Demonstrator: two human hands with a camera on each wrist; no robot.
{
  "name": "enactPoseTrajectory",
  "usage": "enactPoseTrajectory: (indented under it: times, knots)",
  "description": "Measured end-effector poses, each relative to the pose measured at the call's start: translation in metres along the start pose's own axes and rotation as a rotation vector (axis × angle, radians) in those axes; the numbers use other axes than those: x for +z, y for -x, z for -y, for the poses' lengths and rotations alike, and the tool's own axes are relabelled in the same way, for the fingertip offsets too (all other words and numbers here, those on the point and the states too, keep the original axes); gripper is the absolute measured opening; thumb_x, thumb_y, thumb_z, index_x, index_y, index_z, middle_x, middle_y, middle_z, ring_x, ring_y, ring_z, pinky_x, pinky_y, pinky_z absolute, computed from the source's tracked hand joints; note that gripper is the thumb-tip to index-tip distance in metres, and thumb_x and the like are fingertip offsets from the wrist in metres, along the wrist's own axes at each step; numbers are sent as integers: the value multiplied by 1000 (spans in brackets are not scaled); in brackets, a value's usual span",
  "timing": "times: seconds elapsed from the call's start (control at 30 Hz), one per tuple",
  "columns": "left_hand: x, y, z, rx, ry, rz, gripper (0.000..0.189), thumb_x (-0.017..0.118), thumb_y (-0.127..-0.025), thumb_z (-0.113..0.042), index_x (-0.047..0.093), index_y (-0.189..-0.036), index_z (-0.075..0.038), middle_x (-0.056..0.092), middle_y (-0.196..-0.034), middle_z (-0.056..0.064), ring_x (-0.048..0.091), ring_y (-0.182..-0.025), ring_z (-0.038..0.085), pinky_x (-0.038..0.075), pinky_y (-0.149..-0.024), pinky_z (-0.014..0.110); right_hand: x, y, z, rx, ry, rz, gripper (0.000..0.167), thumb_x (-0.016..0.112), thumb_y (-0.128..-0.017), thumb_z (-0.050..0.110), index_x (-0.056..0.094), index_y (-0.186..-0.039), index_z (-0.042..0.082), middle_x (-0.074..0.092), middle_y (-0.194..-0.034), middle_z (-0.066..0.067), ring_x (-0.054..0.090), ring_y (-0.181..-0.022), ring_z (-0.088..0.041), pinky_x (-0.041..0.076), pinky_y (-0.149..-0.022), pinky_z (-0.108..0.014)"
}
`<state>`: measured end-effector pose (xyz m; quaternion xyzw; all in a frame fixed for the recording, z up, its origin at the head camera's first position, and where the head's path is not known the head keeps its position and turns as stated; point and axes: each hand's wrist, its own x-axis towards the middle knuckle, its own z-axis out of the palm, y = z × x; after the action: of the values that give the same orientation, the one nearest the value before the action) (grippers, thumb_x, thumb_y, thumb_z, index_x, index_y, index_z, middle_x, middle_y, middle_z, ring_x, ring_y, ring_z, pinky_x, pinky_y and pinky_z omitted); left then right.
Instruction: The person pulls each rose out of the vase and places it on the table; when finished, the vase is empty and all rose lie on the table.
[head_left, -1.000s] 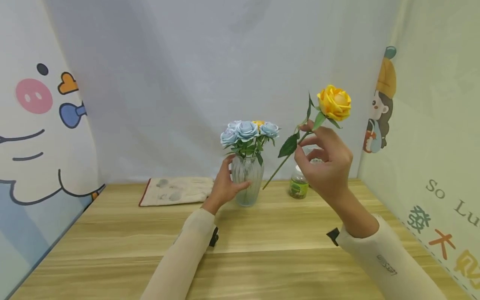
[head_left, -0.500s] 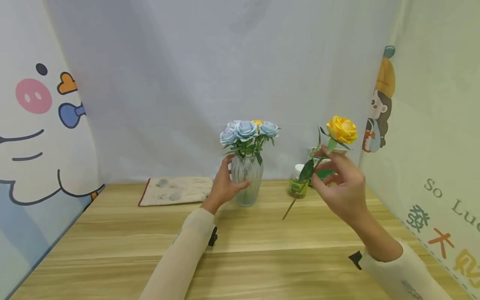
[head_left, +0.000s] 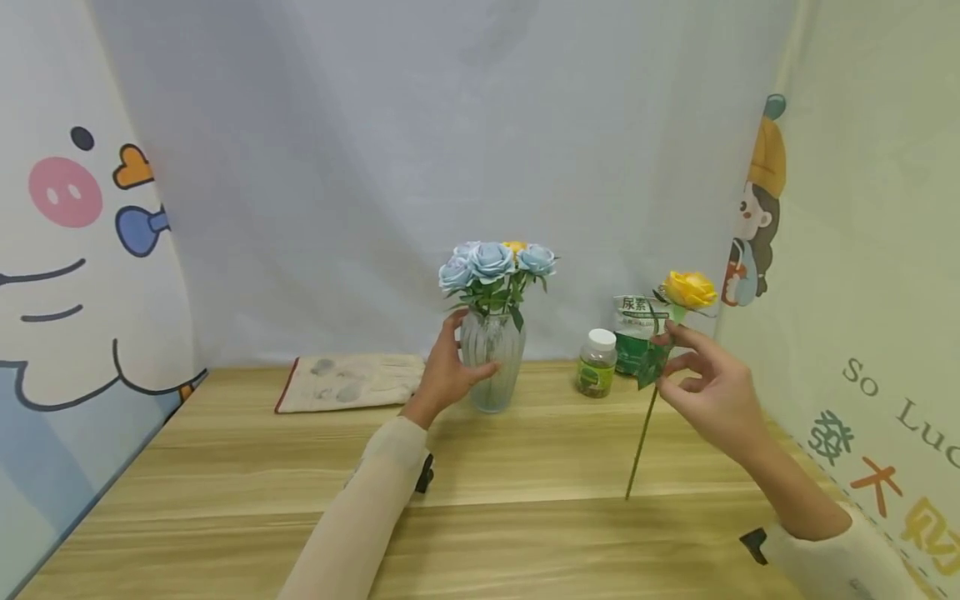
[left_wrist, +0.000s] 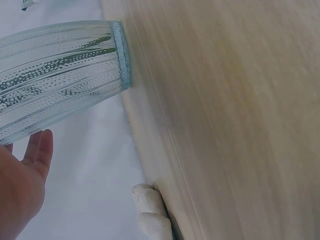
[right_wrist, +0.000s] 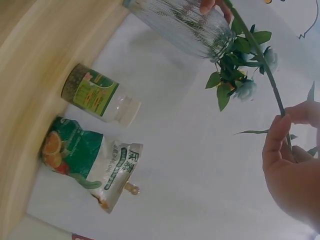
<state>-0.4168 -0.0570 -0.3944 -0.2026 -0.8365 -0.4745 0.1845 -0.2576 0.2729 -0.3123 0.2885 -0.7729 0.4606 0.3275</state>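
A ribbed clear glass vase [head_left: 504,346] stands upright on the table, holding several light blue roses [head_left: 492,262] and a yellow rose [head_left: 515,247] at the back. My left hand [head_left: 450,373] holds the vase from its left side, thumb across the front. In the left wrist view, fingertips [left_wrist: 44,147] lie along the vase wall. Off to the right, my right hand [head_left: 708,396] pinches the stem of another yellow rose [head_left: 690,290] between thumb and fingers. That rose is upright, its bare stem [head_left: 642,442] slanting down over the table, apart from the vase.
A white-capped jar [head_left: 597,367] with a green label stands right of the vase. Behind the held rose is a green and white packet [head_left: 632,333]. Folded cloth gloves [head_left: 348,383] lie on the left of the wooden table [head_left: 300,475]. White curtains enclose the back.
My right hand has moved right and down with the yellow rose, and the stem has swung closer to vertical. The jar and packet have come into fuller view. My left hand stays on the vase.
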Motion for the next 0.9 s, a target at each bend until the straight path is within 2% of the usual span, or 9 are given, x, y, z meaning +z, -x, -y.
enactPoseTrajectory:
  times: [0.3, 0.53, 0.7, 0.77, 0.9]
  knots:
    - [-1, -1, -2, 8, -2, -3, 98, 86, -79, -29, 23, -153, -17, 34, -154, 16, 53, -120, 38, 50, -92, 49, -26, 9, -27, 180, 38, 111, 63, 61, -84, -17, 45, -144, -6, 62, -114, 15, 64, -78, -5, 40, -45, -25]
    - [-1, -1, -3, -3, 4, -2, 99, 86, -78, -28, 23, -154, -18, 34, -154, 16, 53, -121, 38, 50, -92, 50, -43, 11, -52, 353, 27, 239, 63, 63, -89, -7, 40, -147, -4, 61, -115, 13, 67, -82, -7, 48, -52, -27]
    - [0, -1, -2, 0, 3, 7, 98, 86, -79, -29, 23, -153, -18, 34, -154, 16, 53, -121, 38, 51, -92, 49, -54, 14, -70, 413, 26, 296, 60, 65, -90, -4, 41, -145, -8, 61, -112, 14, 67, -86, -4, 51, -56, -29]
    - [0, -1, -1, -3, 2, 9, 98, 86, -79, -29, 23, -153, -18, 33, -154, 15, 53, -122, 38, 51, -92, 49, -58, 15, -77, 434, 38, 310, 58, 66, -91, -2, 43, -143, -9, 63, -113, 11, 68, -87, -5, 52, -58, -30]
    - [1, -1, 0, -5, 6, 10, 98, 86, -79, -29, 23, -153, -18, 33, -154, 15, 52, -122, 38, 51, -92, 49, -65, 17, -89, 478, 53, 343, 56, 67, -92, 4, 44, -142, -10, 65, -117, -6, 68, -91, -7, 54, -62, -32]
